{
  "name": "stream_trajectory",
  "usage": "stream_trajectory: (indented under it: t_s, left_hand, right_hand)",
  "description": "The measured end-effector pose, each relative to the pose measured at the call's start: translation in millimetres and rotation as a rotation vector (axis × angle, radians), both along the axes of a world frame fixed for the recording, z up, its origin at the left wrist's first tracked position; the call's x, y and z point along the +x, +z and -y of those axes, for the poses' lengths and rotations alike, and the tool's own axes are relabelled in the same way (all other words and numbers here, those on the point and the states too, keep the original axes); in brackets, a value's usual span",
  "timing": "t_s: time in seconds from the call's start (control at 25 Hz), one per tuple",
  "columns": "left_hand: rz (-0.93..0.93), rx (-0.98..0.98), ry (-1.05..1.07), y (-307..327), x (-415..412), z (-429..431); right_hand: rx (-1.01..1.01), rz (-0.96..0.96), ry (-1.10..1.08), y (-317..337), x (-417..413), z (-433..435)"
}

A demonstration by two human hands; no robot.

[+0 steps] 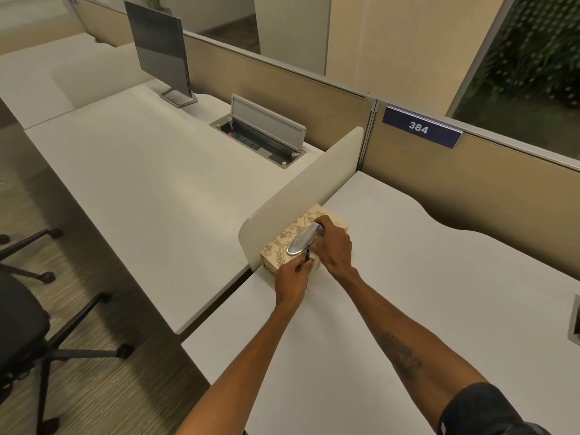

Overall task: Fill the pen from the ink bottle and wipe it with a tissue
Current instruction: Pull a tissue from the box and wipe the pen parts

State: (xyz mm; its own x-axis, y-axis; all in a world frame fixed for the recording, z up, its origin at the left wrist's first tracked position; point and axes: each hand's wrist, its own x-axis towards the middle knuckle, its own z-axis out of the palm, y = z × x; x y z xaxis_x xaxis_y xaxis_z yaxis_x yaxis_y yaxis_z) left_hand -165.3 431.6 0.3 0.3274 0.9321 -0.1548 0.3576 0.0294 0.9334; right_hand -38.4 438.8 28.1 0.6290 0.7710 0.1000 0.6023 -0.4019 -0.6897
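A beige tissue box (282, 246) with a leaf pattern stands on the white desk (408, 293) against the low divider. Its oval opening (299, 243) has a shiny film. My right hand (334, 249) lies over the box's right side, gripping it, with the fingertips curled at the far end of the opening. No tissue shows. My left hand (292, 277) is at the box's near corner and pinches a thin blue pen (307, 256), tip up towards the opening. A pale rounded thing (316, 267) sits between my hands; I cannot tell what it is. No ink bottle is visible.
A low white divider (298, 189) separates this desk from the left desk (141, 183), which has a monitor (160, 51) and an open socket box (263, 133). A beige partition with sign 384 (420, 127) runs behind. A black office chair (22, 324) stands at the left.
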Motion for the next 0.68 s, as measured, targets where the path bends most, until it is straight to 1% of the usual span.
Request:
stream_trajectory:
  t_s: [0.16,0.24,0.44,0.56,0.68]
  left_hand:
    - [0.021,-0.007,-0.015,-2,-2,3]
    - [0.034,0.004,-0.023,-3,-3,4]
    - [0.042,-0.001,-0.034,1,-4,7]
    - [0.071,-0.009,-0.037,3,-5,9]
    - [0.096,-0.028,-0.049,2,-7,10]
  right_hand:
    - [0.096,-0.131,-0.112,6,2,10]
    - [0.124,-0.175,-0.127,10,2,14]
    - [0.179,-0.205,-0.144,29,-3,16]
    - [0.181,-0.231,-0.185,38,0,17]
    - [0.184,-0.227,-0.171,41,0,19]
